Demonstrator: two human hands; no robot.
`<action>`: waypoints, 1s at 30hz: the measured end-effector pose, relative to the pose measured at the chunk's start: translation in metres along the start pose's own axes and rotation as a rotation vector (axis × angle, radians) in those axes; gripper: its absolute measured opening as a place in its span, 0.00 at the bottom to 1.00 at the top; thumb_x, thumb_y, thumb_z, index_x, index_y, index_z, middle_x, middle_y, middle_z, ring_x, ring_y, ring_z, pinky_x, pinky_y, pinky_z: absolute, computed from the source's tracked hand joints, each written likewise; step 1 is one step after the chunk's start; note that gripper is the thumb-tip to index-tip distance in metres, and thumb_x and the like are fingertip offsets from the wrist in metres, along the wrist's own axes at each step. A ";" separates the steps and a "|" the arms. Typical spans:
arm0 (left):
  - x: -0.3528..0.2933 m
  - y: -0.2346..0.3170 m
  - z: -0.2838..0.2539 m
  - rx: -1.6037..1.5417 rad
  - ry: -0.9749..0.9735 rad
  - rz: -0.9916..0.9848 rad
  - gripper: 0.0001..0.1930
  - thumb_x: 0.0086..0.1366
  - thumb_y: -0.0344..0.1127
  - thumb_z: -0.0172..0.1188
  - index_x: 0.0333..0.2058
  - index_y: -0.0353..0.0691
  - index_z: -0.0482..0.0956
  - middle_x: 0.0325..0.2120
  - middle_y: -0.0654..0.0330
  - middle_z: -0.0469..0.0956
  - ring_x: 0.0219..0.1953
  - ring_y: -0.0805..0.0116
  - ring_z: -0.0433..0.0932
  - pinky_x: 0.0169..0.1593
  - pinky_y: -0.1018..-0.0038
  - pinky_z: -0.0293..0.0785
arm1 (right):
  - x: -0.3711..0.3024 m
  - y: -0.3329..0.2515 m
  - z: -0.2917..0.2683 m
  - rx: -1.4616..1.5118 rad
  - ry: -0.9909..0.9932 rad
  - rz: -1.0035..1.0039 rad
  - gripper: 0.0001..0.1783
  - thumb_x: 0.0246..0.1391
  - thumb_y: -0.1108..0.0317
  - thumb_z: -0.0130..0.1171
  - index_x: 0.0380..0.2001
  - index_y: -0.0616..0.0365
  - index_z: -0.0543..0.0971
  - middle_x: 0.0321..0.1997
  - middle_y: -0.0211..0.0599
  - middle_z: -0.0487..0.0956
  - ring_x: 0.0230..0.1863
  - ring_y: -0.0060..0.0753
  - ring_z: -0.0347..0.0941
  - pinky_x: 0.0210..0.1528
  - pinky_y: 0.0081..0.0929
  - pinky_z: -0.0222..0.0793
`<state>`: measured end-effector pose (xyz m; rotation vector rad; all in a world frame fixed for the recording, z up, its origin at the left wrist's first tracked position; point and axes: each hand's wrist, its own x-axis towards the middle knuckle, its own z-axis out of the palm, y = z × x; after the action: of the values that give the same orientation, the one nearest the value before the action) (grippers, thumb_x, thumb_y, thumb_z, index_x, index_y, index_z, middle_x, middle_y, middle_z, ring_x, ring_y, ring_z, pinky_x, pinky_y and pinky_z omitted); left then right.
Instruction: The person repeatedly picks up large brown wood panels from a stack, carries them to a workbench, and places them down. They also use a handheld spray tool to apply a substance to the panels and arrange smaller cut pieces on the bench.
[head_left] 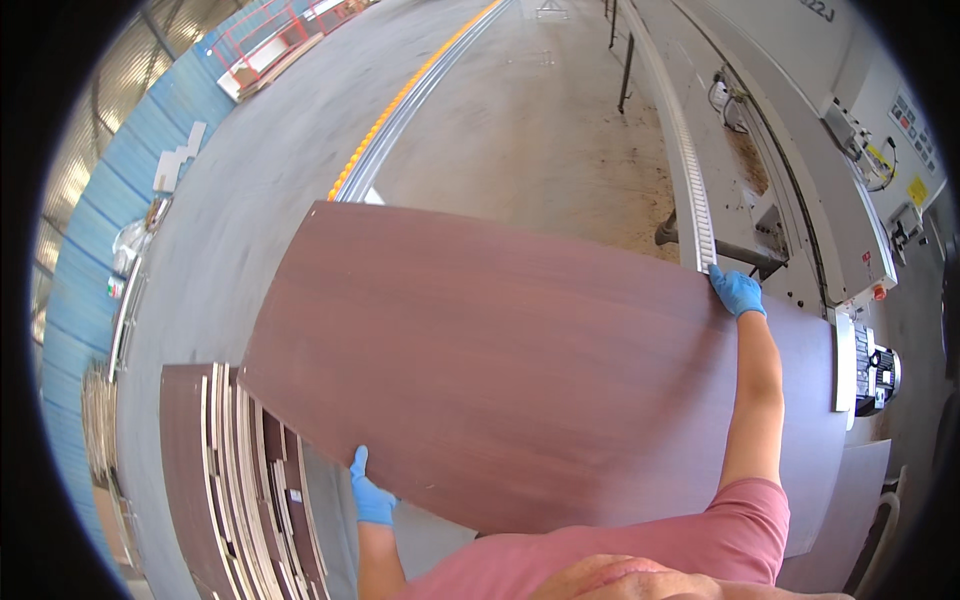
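A large brown wood-grain board (480, 370) lies across the view in front of me, from the machine side at the right to the stack at the left. My left hand (372, 497), in a blue glove, grips its near edge with the thumb up along the rim; the other fingers are mostly hidden under the board. At the far edge my right hand (738, 291), also gloved in blue, has its fingers curled over the rim beside the end of a roller rail (697, 215). That arm reaches across the board's top.
On the right runs a grey machine (800, 210) with a motor (876, 371) at its near end. A rail with orange rollers (375, 130) extends away beyond the board. Lower left, a stack of brown boards and strips (235, 470) stands by the board's corner. A blue wall (90, 270) lines the left.
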<state>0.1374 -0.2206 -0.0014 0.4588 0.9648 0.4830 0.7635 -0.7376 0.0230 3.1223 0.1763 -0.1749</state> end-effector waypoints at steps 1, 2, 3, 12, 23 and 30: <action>0.001 0.000 -0.005 0.003 -0.009 -0.017 0.35 0.64 0.53 0.66 0.67 0.47 0.71 0.65 0.59 0.74 0.66 0.49 0.71 0.65 0.42 0.68 | -0.008 0.006 -0.001 0.011 0.002 0.002 0.47 0.68 0.27 0.35 0.37 0.61 0.89 0.44 0.59 0.85 0.52 0.61 0.81 0.57 0.51 0.74; 0.000 0.003 -0.009 0.002 -0.014 -0.023 0.35 0.64 0.52 0.66 0.67 0.46 0.72 0.65 0.59 0.74 0.66 0.49 0.70 0.65 0.42 0.68 | -0.015 0.003 -0.002 0.027 0.007 -0.007 0.48 0.68 0.28 0.35 0.38 0.61 0.89 0.44 0.59 0.85 0.52 0.61 0.81 0.58 0.50 0.74; -0.005 0.007 -0.015 0.000 -0.019 -0.028 0.35 0.64 0.52 0.66 0.67 0.46 0.72 0.65 0.59 0.74 0.66 0.49 0.70 0.65 0.42 0.68 | -0.024 0.000 -0.003 0.013 -0.022 0.015 0.48 0.69 0.29 0.33 0.38 0.61 0.89 0.45 0.59 0.85 0.53 0.61 0.80 0.60 0.51 0.73; -0.041 0.037 -0.069 0.015 -0.054 0.108 0.30 0.67 0.46 0.64 0.65 0.43 0.73 0.64 0.57 0.75 0.65 0.52 0.73 0.66 0.47 0.70 | -0.114 0.044 0.031 -0.004 -0.086 0.007 0.49 0.69 0.29 0.29 0.46 0.64 0.86 0.51 0.64 0.82 0.59 0.65 0.77 0.64 0.54 0.70; -0.116 0.083 -0.156 -0.089 0.018 0.118 0.31 0.64 0.44 0.71 0.64 0.44 0.73 0.62 0.57 0.77 0.64 0.52 0.74 0.65 0.46 0.72 | -0.184 0.036 0.018 0.073 -0.015 -0.035 0.54 0.68 0.24 0.24 0.46 0.65 0.85 0.45 0.69 0.83 0.53 0.70 0.79 0.57 0.58 0.73; -0.185 0.085 -0.198 -0.149 0.123 0.191 0.30 0.62 0.43 0.73 0.61 0.48 0.76 0.59 0.58 0.79 0.62 0.53 0.76 0.62 0.49 0.76 | -0.187 -0.021 0.005 0.056 -0.043 -0.162 0.57 0.65 0.21 0.25 0.55 0.67 0.81 0.57 0.67 0.79 0.62 0.68 0.74 0.66 0.54 0.68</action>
<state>-0.1367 -0.2287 0.0714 0.3912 0.9997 0.7582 0.5757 -0.7374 0.0394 3.1552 0.4313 -0.2532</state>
